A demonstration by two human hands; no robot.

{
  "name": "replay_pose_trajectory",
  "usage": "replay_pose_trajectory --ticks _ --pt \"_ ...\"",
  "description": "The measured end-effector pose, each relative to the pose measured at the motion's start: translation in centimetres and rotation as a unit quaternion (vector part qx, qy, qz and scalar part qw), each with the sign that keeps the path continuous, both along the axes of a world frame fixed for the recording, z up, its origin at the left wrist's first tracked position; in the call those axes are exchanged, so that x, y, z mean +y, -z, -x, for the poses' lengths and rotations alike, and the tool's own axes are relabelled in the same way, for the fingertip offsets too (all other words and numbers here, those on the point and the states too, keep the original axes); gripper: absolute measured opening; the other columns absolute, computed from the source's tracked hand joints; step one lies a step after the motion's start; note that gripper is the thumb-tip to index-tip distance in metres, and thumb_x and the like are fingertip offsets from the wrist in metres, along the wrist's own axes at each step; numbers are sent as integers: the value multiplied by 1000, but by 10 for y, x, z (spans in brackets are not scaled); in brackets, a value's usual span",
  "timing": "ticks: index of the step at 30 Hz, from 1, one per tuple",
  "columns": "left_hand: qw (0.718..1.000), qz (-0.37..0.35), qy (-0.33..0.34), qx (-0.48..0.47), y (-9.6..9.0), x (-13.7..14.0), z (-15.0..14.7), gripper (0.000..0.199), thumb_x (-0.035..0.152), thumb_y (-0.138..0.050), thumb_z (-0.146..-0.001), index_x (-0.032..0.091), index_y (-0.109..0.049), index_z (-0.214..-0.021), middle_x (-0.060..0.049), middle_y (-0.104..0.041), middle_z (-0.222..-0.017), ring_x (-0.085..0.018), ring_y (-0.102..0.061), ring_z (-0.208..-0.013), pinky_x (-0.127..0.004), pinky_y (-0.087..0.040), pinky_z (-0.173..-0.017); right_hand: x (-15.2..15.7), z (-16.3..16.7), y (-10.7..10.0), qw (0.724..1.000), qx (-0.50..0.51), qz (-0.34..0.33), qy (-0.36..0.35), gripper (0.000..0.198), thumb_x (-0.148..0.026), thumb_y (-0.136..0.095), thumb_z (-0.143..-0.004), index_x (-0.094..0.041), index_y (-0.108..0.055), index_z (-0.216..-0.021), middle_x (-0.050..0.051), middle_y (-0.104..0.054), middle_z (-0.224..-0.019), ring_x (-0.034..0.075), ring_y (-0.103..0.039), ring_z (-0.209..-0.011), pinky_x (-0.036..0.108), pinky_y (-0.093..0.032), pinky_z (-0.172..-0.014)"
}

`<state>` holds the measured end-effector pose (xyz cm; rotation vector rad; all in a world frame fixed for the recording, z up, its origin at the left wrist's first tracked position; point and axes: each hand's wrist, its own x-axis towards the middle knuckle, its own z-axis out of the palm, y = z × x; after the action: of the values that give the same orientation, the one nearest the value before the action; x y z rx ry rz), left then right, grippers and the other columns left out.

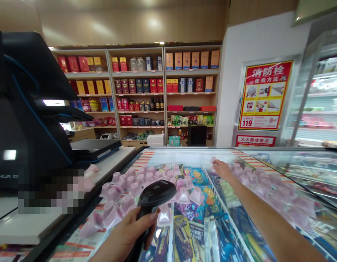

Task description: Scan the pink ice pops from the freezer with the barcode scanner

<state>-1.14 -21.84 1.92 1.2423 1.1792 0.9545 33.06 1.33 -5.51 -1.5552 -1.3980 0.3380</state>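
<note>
A black handheld barcode scanner point(157, 193) is in my left hand point(130, 231), whose fingers wrap round its handle; its head points forward over the freezer glass. Farther off, my right hand point(222, 169) stretches out over the glass, its fingers closed at a small translucent pink plastic cup point(212, 160). Similar upturned pink cups point(183, 195) lie in a crowded group in front of and beside the scanner. Another bunch of pink cups point(262, 183) spreads to the right of my right forearm, which partly hides that side.
Beneath the glass, the chest freezer holds colourful ice cream packets point(183, 236) between white wire dividers point(228, 211). At left stand a black checkout terminal point(34, 109) and a pale counter point(29, 225). Shelves of boxed goods point(137, 86) line the back wall, beside a red sign point(265, 96).
</note>
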Motion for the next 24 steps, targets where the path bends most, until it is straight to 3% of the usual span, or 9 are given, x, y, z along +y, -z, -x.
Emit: replay_pose_trajectory --ticks 3,7,11,16,24 --pt "1000 -11 23 -7 -4 -10 -5 28 42 -51 -67 15 -49 -64 4 -45 -47 -7 -36 -43 -20 -27 -46 -26 16 -15 990 131 16 -56 17 -22 -42 -68 -18 -55 -79 3 -56 -62 16 -53 -61 30 -41 -58" --pt "998 -9 54 -12 -11 -27 -10 27 41 -51 -67 15 -47 -62 3 -46 -48 -6 -37 -43 -20 -26 -45 -61 45 -35 903 369 32 -216 17 -22 -49 -65 -18 -56 -80 0 -58 -61 12 -53 -56 25 -42 -53" --pt "998 -5 60 -12 -16 -39 -9 27 41 -53 -66 15 -48 -62 3 -47 -49 -7 -38 -43 -20 -28 -45 -85 70 -46 853 442 37 -276 16 -20 -54 -62 -17 -57 -77 0 -60 -60 11 -55 -56 23 -42 -54" --pt "998 -9 65 0 -18 -40 -2 27 40 -52 -67 15 -49 -60 3 -46 -47 -7 -39 -45 -21 -31 -47 -97 82 -48 840 451 51 -296 13 -18 -53 -63 -17 -57 -75 0 -60 -60 12 -55 -56 24 -43 -54" --pt "999 -22 42 -22 -16 -36 6 26 40 -52 -68 15 -48 -64 2 -50 -54 -7 -41 -45 -21 -30 -47 -95 82 -42 849 438 61 -288 13 -17 -51 -65 -18 -57 -76 0 -60 -59 11 -54 -54 24 -43 -51"
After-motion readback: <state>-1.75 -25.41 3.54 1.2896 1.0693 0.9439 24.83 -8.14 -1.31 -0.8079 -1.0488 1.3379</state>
